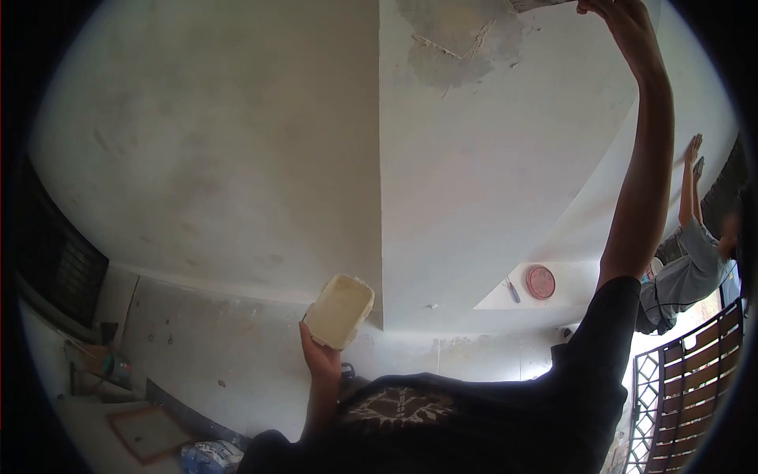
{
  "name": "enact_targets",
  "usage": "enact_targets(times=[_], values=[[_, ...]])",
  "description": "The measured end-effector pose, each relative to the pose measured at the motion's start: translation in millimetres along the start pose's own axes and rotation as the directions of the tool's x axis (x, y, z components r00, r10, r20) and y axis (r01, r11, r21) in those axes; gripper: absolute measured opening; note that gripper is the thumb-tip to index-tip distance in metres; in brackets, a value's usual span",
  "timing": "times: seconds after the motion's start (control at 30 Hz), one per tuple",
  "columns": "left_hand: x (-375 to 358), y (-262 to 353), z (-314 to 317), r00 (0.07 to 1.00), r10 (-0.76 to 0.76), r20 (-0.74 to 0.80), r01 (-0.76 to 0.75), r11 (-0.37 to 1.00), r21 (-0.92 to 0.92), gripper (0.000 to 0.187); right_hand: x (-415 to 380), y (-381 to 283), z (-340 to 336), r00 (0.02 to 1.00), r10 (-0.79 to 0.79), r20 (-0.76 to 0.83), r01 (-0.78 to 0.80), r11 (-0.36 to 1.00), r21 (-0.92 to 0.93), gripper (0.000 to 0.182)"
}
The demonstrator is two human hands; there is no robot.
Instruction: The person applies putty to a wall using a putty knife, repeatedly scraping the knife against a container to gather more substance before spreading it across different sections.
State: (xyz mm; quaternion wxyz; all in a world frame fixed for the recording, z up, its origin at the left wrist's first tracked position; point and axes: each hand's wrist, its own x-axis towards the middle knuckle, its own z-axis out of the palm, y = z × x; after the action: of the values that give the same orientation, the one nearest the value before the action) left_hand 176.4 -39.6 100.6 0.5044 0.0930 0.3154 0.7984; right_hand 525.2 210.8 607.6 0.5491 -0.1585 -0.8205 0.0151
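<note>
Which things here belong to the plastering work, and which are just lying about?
In use: tub in left hand; scraper in right hand; wet patch.
Lying about: red disc, wooden frame, bag, gate.

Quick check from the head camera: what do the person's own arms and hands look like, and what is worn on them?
Both hands are bare, with no gloves, rings or watch visible. The left hand and its forearm are uncovered as far as the view shows. The right hand tops a long bare arm that ends in a short black sleeve at the shoulder, part of a dark shirt with a pale printed pattern.
</note>
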Motion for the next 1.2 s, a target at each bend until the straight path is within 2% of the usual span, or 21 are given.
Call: enact_targets(times=[0.07,0.13,0.33,0.43,0.47,0.5,0.6,0.67,0.77,0.83,0.87,1.0,1.07,1.2], values=[[4.5,0.8,-1.3,1.0,0.003,0.026,-0.003,1.0,0.009,0.053,-5.2,7.8,-5.3,1.0,0.003,-0.02,-0.002,1.0,0.021,0.032],[5.0,3.5,1.9,0.999,-0.002,0.035,0.002,1.0,0.01,0.053,-13.2,3.8,-1.0,1.0,-0.013,-0.023,0.011,0.997,-0.072,0.032],[11.1,0.7,7.8,0.998,-0.028,0.061,0.028,1.0,0.011,0.051,-25.0,0.5,12.2,0.997,-0.063,-0.043,0.062,0.998,-0.033,0.031],[9.8,3.3,9.3,0.995,-0.031,0.098,0.03,1.0,0.006,0.051,-27.2,-11.8,25.0,1.0,-0.03,-0.004,0.03,0.999,-0.044,0.031],[10.7,2.1,10.9,0.994,-0.028,0.106,0.028,1.0,0.003,0.052,-27.9,-14.4,29.1,0.999,-0.036,0.032,0.04,0.992,-0.123,0.032],[15.3,-3.5,9.1,0.994,-0.035,0.104,0.034,0.999,0.004,0.052,-32.7,-11.3,39.6,0.999,-0.031,0.036,0.035,0.991,-0.125,0.032],[15.2,-9.7,8.8,0.992,-0.036,0.119,0.038,0.999,-0.008,0.052,-38.8,-20.3,57.0,0.998,0.056,0.041,-0.048,0.985,-0.168,0.029],[16.7,-15.8,7.3,0.997,-0.02,0.079,0.016,0.999,0.045,0.06,-46.0,-28.4,66.7,0.998,0.049,0.044,-0.041,0.984,-0.175,0.028],[4.1,-7.4,22.5,0.993,-0.041,0.108,0.041,0.999,-0.002,0.053,-54.0,-26.3,75.2,0.994,0.07,0.084,-0.046,0.965,-0.259,0.02],[2.7,-6.3,24.6,0.993,-0.034,0.111,0.034,0.999,-0.003,0.054,-58.1,-26.2,84.4,0.991,0.128,0.047,-0.104,0.935,-0.34,0.04],[8.8,-11.3,19.1,0.993,-0.037,0.11,0.036,0.999,0.007,0.054,-66.5,-18.9,92.6,0.985,0.158,0.071,-0.123,0.925,-0.36,0.039],[14.6,-15.4,13.0,0.995,0.008,0.102,-0.014,0.998,0.064,0.061,-75.1,-10.7,101.0,0.985,0.115,0.129,-0.083,0.971,-0.226,0.036],[10.7,-10.5,19.2,0.993,-0.042,0.11,0.04,0.999,0.018,0.056,-76.9,-8.8,101.3,0.977,0.172,0.126,-0.148,0.972,-0.18,0.034],[15.8,-11.3,14.8,0.991,-0.046,0.126,0.043,0.999,0.027,0.056,-82.1,-5.6,106.2,0.973,0.181,0.143,-0.168,0.981,-0.097,0.035]])
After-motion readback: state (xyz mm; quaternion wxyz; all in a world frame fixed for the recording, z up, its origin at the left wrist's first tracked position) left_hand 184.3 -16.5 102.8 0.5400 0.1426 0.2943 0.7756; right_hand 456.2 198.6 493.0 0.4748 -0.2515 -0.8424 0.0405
